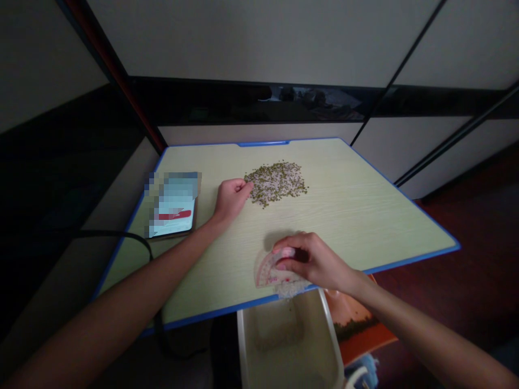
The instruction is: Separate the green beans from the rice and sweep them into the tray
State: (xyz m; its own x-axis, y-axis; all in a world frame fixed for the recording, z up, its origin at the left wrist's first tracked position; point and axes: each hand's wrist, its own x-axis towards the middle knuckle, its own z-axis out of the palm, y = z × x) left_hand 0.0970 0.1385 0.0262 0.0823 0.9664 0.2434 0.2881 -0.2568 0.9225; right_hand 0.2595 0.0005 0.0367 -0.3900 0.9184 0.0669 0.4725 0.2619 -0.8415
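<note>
A pile of mixed green and pale grains (278, 182) lies on the light wooden table (357, 210) towards its far side. My left hand (231, 199) rests at the pile's left edge, fingers curled with the tips touching the grains. My right hand (312, 262) is closed on a pink translucent protractor (265, 272) at the table's near edge. A small heap of pale grains (288, 289) sits at that edge under the protractor. Below it stands a white bin (288, 346) with some grains inside.
A phone (172, 208) with a lit screen lies on the table's left side. A dark cable (133, 240) runs off the left edge. The table has a blue rim. An orange object (357, 321) sits by the bin. Grey panelled walls stand behind.
</note>
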